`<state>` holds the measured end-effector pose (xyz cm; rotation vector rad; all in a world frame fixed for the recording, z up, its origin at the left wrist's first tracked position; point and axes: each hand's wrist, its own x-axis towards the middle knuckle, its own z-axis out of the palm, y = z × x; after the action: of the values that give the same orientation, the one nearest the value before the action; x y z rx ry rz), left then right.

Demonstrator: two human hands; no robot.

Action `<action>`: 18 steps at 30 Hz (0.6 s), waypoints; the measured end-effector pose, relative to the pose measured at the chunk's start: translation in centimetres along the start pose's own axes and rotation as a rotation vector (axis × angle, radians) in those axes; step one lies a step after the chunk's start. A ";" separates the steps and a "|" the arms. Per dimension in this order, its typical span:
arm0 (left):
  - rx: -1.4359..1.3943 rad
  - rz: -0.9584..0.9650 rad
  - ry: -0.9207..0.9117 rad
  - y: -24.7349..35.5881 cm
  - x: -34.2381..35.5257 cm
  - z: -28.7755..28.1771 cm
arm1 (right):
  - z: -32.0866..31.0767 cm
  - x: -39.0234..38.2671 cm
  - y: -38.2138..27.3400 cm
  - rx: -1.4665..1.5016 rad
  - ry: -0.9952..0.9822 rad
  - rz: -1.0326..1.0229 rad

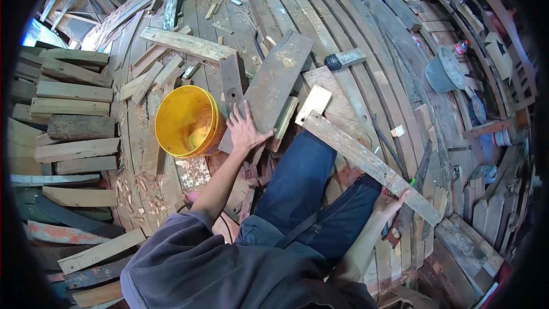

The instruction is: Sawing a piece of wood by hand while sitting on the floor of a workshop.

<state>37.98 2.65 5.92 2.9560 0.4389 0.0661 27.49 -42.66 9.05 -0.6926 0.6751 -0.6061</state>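
My left hand lies with spread fingers on the near end of a wide, worn grey-brown board, which slants away to the upper right. My right hand grips the edge of a long, weathered wooden plank. This plank lies across my legs, running from beside my left knee down to the lower right. A short, pale piece of wood sits by the plank's far end. Just left of my left hand stands a yellow bucket, its inside smudged with brown.
Stacked wooden pieces line the left side. A short wooden piece with a black-wrapped end lies ahead on the slatted floor. Wood chips litter the floor around the bucket. A grey bucket stands at the right among loose boards.
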 end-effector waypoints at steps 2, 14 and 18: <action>0.015 -0.006 -0.031 0.8 -0.3 -0.4 | -0.1 0.1 0.0 -0.009 0.003 0.001; 0.068 -0.025 0.062 0.9 -1.6 2.7 | 0.4 -0.4 0.1 0.056 0.015 -0.019; 0.035 -0.052 -0.014 1.5 -1.0 1.9 | 0.2 0.1 0.0 0.085 0.002 0.006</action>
<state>37.53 0.71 4.25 2.9756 0.5206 0.0323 27.65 -42.63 9.13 -0.6108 0.6493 -0.6269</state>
